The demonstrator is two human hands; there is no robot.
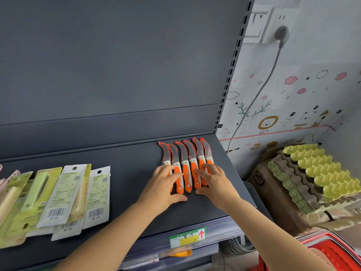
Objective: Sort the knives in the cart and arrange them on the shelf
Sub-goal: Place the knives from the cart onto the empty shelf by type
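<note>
Packaged knives (pixel 64 196) at left read "QR 420" under their barcodes. Left hand (pixel 164 184), fingers flat and released, presses the 6 orange knives (pixel 186 173) on the shelf (pixel 127 182). Right hand (pixel 213 180) does likewise, squaring the row (best level the handle ends, clear of blades). Shelf tag (pixel 187 236): unreadable.

The dark grey shelf (pixel 125 173) carries six curved knives (pixel 186 173) with orange handles at its right end. They lie side by side, touching, with their blades toward the back panel (pixel 117 75). On the shelf's left part lies an overlapping spread of carded knives (pixel 58 194) in pale green and white packs, barcodes toward the front edge.
</note>
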